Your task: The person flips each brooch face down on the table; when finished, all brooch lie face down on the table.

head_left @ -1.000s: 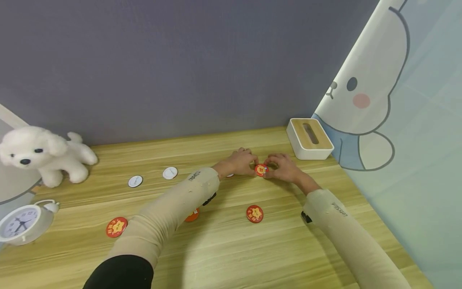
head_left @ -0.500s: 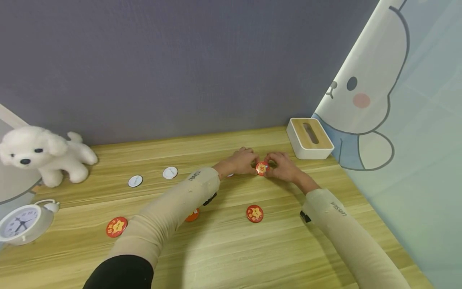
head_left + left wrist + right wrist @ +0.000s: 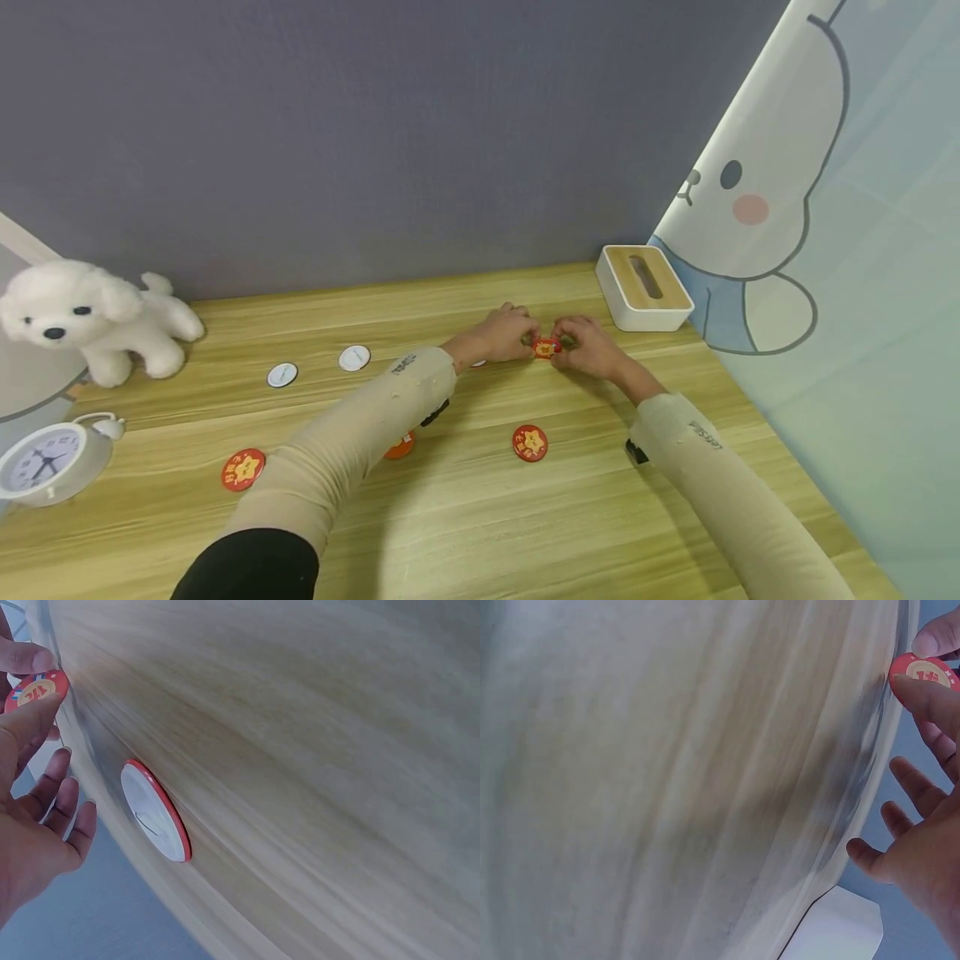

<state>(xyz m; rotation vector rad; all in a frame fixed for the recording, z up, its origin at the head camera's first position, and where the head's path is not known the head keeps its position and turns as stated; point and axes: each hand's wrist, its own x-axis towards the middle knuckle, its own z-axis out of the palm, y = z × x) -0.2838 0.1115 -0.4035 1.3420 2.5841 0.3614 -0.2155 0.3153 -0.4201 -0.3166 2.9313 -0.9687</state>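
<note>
A: What does the surface look like?
B: A yellowish wood-grain worktop (image 3: pixel 600 525), meeting a plain dark grey-purple wall (image 3: pixel 375 150) at the back. A pale blue-green panel (image 3: pixel 885 275), printed with a white cartoon animal, closes the right.
A: What stands on it?
B: A white plush dog (image 3: pixel 97 321) and a round white alarm clock (image 3: pixel 52 462) at the left; a white tissue box with a wooden top (image 3: pixel 645 287) at the back right. Round badges lie spread between, some white face up, some red.
A: And the arms?
B: Both reach forward in cream sleeves, the left one slanting across the worktop and partly covering an orange-red round badge (image 3: pixel 401 447).
A: The hands?
B: The left hand (image 3: pixel 506 333) and right hand (image 3: pixel 588 348) face each other near the back, pinching opposite edges of a small round red badge (image 3: pixel 546 348) between them. It's tilted; I can't tell if it touches the wood.
A: Their other fingers?
B: Slightly spread, loosely bent, clear of the badge.
</note>
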